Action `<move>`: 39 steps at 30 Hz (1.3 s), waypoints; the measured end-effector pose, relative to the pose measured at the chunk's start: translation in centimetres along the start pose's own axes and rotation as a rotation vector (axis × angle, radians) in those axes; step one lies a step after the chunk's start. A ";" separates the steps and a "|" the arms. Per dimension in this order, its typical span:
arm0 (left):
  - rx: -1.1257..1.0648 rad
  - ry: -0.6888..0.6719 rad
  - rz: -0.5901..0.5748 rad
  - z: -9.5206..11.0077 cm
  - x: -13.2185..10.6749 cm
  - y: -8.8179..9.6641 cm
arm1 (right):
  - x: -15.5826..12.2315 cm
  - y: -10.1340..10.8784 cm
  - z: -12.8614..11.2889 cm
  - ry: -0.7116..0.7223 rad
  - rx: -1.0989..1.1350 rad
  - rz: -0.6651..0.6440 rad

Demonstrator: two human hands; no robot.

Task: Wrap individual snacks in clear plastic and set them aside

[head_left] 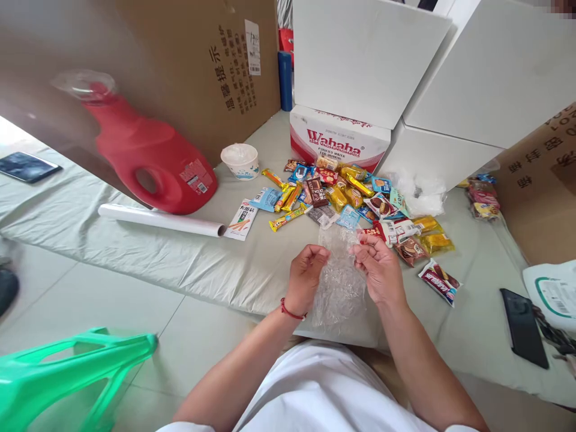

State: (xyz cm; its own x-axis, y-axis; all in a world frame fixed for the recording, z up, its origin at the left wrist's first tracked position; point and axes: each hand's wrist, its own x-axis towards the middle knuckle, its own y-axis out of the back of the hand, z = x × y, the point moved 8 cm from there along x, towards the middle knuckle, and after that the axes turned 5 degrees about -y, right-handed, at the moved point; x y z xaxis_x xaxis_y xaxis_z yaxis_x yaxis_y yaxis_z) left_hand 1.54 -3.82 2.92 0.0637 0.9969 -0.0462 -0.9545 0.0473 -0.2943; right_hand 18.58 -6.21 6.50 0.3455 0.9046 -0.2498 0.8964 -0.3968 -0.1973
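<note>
**Two hands pinch crinkled clear plastic [341, 294] near the surface's front edge**

Clock directions run from the hands. The cloth-covered surface [252, 264] ends at 6 o'clock, just before the person's body; its front edge runs off toward 9, with bare cloth just beside the left hand. Another bare patch lies at 4 o'clock. A brown carton [189, 36] walls off 10 to 11, cut by the frame; white boxes [351, 54] close 12 to 1, their tops cropped. At 8, on the floor, a green stool [76, 348] is partly out of frame. A red jug [157, 156] stands at 10. The snack pile [333, 189] spreads from 11 to 2, its lower packets buried and most labels hard to read.

The plastic lies between both hands, its lower end near the edge; bag or sheet, I cannot tell. The left hand's [306, 276] grip is closed on one side of it, the right hand's [382, 270] on the other. At 4, a black phone [524, 327] lies beside partly cropped cables [555, 336].
</note>
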 end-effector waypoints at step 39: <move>-0.096 0.306 0.253 -2.1 4.9 9.9 | 2.0 4.8 6.5 -0.024 -0.156 0.295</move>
State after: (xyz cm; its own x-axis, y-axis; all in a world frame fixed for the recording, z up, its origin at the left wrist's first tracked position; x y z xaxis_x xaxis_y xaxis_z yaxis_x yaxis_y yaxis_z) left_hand -6.99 1.36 -2.19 -0.0719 0.9109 -0.4062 -0.9208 -0.2171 -0.3240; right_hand 21.76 -7.33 -1.13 0.5911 0.7497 -0.2976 0.7914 -0.6103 0.0342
